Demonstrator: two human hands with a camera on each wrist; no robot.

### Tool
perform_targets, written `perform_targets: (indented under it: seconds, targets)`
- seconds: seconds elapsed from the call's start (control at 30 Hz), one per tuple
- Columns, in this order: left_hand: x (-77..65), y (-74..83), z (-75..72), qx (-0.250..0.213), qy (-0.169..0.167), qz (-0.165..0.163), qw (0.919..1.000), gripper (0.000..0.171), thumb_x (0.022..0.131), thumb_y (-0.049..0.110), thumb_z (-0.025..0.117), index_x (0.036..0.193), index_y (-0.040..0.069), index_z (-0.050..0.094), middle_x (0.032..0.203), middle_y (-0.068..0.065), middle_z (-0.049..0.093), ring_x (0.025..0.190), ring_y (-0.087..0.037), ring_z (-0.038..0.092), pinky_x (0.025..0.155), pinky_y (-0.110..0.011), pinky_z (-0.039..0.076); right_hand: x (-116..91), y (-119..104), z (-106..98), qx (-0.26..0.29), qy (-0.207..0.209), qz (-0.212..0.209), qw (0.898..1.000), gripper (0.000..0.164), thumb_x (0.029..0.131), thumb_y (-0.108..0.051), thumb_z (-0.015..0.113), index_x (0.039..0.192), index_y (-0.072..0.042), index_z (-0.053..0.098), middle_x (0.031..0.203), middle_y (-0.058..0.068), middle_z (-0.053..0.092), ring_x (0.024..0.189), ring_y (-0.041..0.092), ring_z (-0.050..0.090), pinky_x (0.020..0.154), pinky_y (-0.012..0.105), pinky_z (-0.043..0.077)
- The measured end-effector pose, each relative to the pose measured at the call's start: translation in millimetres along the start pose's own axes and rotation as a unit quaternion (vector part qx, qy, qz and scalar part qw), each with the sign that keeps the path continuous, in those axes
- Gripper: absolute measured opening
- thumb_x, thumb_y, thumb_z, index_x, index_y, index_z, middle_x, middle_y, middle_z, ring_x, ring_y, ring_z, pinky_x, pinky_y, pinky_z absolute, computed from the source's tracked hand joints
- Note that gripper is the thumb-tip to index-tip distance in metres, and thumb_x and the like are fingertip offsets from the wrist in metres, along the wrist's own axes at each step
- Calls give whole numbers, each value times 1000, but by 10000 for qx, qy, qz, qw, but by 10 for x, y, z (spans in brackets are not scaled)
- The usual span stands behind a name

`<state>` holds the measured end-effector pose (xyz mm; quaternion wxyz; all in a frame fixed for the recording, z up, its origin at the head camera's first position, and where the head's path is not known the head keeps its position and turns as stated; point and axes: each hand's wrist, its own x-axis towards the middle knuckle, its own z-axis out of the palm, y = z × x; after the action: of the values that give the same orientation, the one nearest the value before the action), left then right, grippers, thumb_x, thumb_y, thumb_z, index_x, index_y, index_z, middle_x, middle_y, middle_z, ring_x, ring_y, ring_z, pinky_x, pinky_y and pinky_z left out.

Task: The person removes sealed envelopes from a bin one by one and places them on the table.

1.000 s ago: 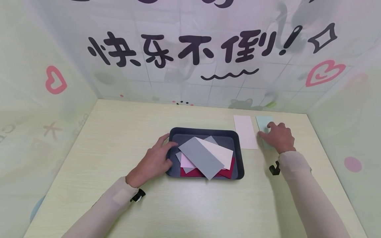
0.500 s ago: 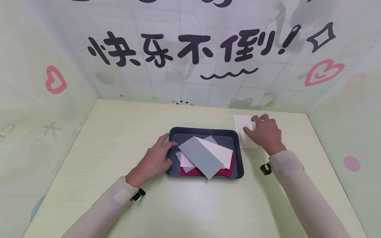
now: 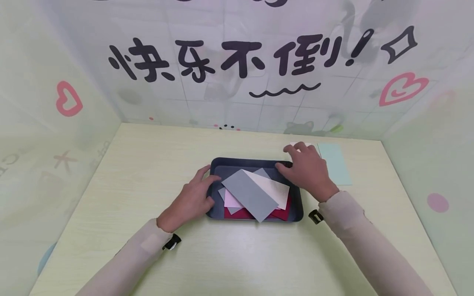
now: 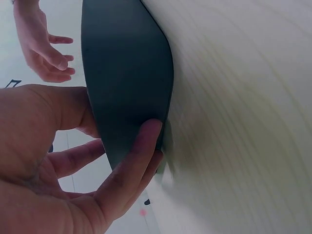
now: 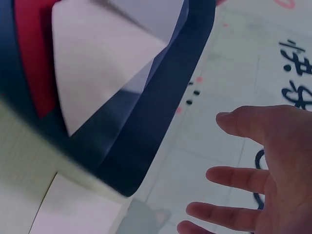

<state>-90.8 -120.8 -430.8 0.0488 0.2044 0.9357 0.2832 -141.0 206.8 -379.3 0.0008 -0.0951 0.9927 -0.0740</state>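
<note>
A dark blue-grey tray (image 3: pixel 299 205) stands on the table. My left hand (image 3: pixel 189 201) grips its left side; in the left wrist view the fingers (image 4: pixel 127 170) press on the outer wall and the thumb reaches over the rim. Inside lies a loose pile of cards: a grey card (image 3: pixel 249 195) on top, a cream card (image 3: pixel 273 191), a pink card (image 3: pixel 231 201) and a red card (image 3: pixel 283 213). Above the tray's far right corner hovers my right hand (image 3: pixel 311 172), fingers spread and holding nothing. It hides most of a pale pink card (image 5: pixel 73 207).
A mint green card (image 3: pixel 336 164) lies flat on the table (image 3: pixel 252 259), right of the pale pink one. Printed cloth walls (image 3: pixel 207 111) enclose the table at the back and both sides.
My right hand has moved left, from above the mint card, past the pale pink card, to the tray's far right corner. The left hand keeps its grip on the tray.
</note>
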Motion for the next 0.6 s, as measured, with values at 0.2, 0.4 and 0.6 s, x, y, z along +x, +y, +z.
perform_targets:
  seconds: [0.2, 0.4, 0.6]
  targets:
    - [0, -8, 4, 8, 62, 44, 10000, 55, 78, 0, 61, 133, 8, 57, 155, -19, 27, 48, -11, 49, 54, -28, 43, -61, -262, -17, -72, 61, -455, 9989, 54, 91, -52, 59, 130, -15, 61, 132, 12, 54, 114, 36, 49, 61, 51, 53]
    - [-3, -2, 3, -39, 29, -4, 10000, 55, 79, 0, 61, 133, 8, 57, 156, -18, 26, 50, -12, 50, 55, -29, 44, -130, -453, 20, -41, 148, -861, 9962, 50, 91, -51, 60, 127, -17, 63, 126, 9, 57, 109, 32, 51, 56, 45, 53]
    - [0, 6, -6, -23, 20, -18, 10000, 55, 79, 0, 61, 134, 8, 57, 156, -18, 26, 53, -12, 52, 56, -29, 44, -166, -610, 77, -185, 64, -1187, 9927, 50, 91, -52, 60, 128, -18, 62, 122, 6, 58, 106, 29, 53, 63, 40, 54]
